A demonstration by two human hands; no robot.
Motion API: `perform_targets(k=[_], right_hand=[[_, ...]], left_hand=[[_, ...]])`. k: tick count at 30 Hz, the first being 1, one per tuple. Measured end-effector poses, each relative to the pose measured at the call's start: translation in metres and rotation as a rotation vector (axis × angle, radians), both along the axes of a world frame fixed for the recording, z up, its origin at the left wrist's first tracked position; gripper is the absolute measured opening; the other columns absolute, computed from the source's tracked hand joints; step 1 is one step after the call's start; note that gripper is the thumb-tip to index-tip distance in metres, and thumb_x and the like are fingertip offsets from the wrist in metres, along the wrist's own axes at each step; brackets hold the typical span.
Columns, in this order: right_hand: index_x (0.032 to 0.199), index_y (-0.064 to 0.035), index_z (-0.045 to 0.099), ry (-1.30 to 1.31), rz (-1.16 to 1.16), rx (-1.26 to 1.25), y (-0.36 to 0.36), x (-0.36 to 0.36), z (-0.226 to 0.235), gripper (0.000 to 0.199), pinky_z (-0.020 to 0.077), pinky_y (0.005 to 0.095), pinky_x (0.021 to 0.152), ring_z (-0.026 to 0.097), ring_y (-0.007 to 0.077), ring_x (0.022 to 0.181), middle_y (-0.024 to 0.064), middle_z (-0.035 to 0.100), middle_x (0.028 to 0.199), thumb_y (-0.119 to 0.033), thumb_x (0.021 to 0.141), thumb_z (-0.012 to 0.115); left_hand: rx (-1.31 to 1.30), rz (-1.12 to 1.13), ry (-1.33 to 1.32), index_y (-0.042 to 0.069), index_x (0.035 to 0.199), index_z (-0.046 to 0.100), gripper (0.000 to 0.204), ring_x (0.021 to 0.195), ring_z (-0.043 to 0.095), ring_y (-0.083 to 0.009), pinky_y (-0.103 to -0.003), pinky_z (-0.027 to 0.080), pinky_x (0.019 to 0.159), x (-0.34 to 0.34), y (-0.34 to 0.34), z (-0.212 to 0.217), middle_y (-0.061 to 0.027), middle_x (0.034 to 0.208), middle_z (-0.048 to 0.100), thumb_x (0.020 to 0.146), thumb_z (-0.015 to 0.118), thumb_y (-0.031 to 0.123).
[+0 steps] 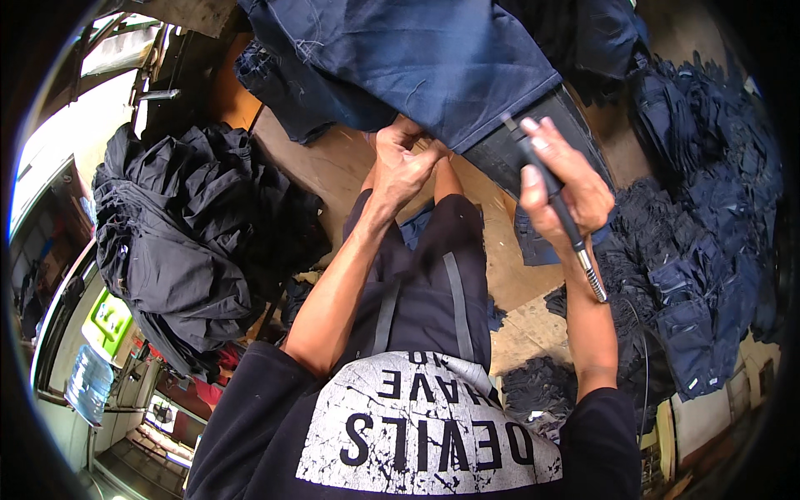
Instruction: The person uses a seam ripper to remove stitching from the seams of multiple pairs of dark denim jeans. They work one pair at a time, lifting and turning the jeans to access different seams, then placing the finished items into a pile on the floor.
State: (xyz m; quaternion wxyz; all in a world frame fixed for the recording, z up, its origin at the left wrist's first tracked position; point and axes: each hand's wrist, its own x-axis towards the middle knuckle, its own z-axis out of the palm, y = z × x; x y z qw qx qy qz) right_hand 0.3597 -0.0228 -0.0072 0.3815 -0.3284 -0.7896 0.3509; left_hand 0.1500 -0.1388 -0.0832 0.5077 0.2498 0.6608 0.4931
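1. Left hand (402, 162): fingers bunched narrow, apparently pinching the near edge of a navy garment (417, 67); fingertips partly hidden. The garment spreads beyond this grip, away from the body.
2. Right hand (575, 183): closed around a black pen-type handpiece (546, 175) with a metal spring sleeve (592, 277) at its rear. The tip points at the stitched hem (532, 99), right of the left grip; contact cannot be confirmed.
3. Black board (577, 117): beside the right grip, partly under the garment.
4. Step, as judged: hem steadied, tool presented to it. The next move would call for keeping the edge taut and guiding the tip along the stitching, clear of the left fingers.
5. Farther out: heaped black garments (179, 217) left of the left grip; stacked navy garments (708, 292) right of the right grip.
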Motion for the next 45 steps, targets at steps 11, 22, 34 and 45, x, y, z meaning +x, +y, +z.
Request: perform_targets(k=[11,22,34,45], right_hand=[[0.116,-0.0083,0.079,-0.27,-0.302,-0.254,0.053,-0.029,-0.002,0.041,0.0555,0.0298,0.079,0.067,0.0109,0.084,0.0017,0.075,0.094,-0.025,0.083,0.099],[0.125,-0.0084,0.076,-0.138,-0.057,-0.688,0.101,-0.011,-0.021,0.033,0.0488,0.0224,0.085,0.06,0.0066,0.091,-0.0039,0.068,0.098,-0.031,0.102,0.084],[0.135,0.0064,0.065,0.019,0.001,-0.226,-0.007,0.014,0.016,0.032,0.0599,0.0421,0.104,0.08,0.0291,0.107,0.0244,0.081,0.112,-0.008,0.107,0.066],[0.102,0.0028,0.081,-0.026,0.214,0.012,-0.006,0.015,-0.003,0.026,0.0625,0.0532,0.107,0.082,0.0347,0.109,0.0157,0.083,0.097,0.003,0.076,0.083]], left_hand=[[0.044,-0.047,-0.585,-0.003,0.145,0.058,0.053,0.119,0.067,-0.0191,-0.036,0.052,0.108,-0.011,-0.003,0.026,-0.0119,0.137,0.069,0.098,0.08,0.009],[-0.094,0.079,-0.507,-0.005,0.128,0.071,0.053,0.103,0.074,-0.0164,-0.033,0.062,0.093,-0.015,0.0,0.02,-0.0115,0.117,0.078,0.084,0.097,0.009],[0.09,0.13,-0.275,-0.002,0.114,0.076,0.027,0.095,0.075,-0.0148,-0.032,0.063,0.086,0.005,-0.014,0.022,-0.0095,0.11,0.08,0.094,0.09,0.009],[0.167,0.164,-0.199,-0.003,0.124,0.069,0.027,0.106,0.073,-0.0148,-0.032,0.061,0.095,0.018,-0.015,0.021,-0.0093,0.116,0.079,0.1,0.08,0.0]])
